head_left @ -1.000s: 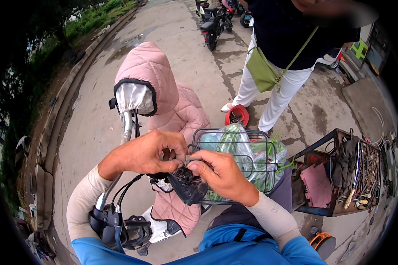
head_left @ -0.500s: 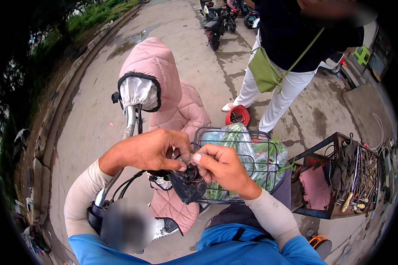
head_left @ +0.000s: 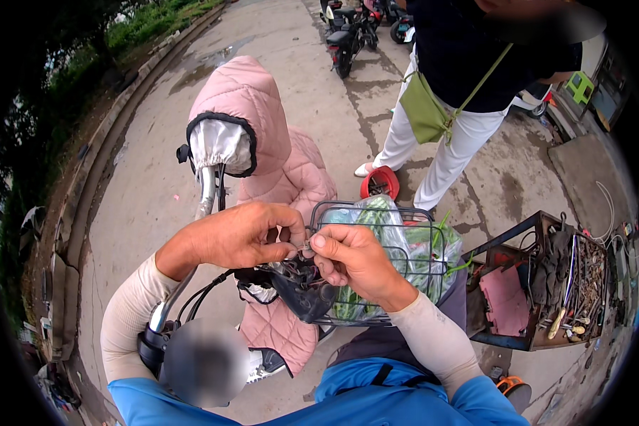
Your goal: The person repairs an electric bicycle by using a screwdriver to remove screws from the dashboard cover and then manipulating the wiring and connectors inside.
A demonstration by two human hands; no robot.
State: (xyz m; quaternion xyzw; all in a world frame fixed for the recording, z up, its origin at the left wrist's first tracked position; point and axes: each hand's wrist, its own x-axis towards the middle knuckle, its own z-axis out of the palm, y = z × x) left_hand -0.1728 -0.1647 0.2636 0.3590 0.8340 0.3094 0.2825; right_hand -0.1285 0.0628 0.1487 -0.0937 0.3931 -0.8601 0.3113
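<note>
My left hand [head_left: 245,234] and my right hand [head_left: 358,259] meet fingertip to fingertip over a black plastic housing [head_left: 298,302]. Each is closed in a pinch on what looks like a thin wire [head_left: 306,246], mostly covered by the fingers. Thin dark wires bunch inside the open top of the housing, which sits on the bike's front between the handlebar [head_left: 206,195] and a black wire basket [head_left: 441,266]. Bagged green vegetables [head_left: 376,224] fill the basket. A pink quilted cover [head_left: 245,106] wraps the handlebar end and hangs down the front.
A person in white trousers [head_left: 447,160] with a green bag [head_left: 424,110] stands ahead, by a red bucket [head_left: 380,183] of metal pieces. On the right is a metal tool stand [head_left: 500,342] with tools and a pink pad [head_left: 505,302]. Scooters [head_left: 344,46] are parked farther off.
Both hands have risen slightly off the housing, still pinching together. More of the wires beneath them shows, and the right hand's fingers have shifted a little.
</note>
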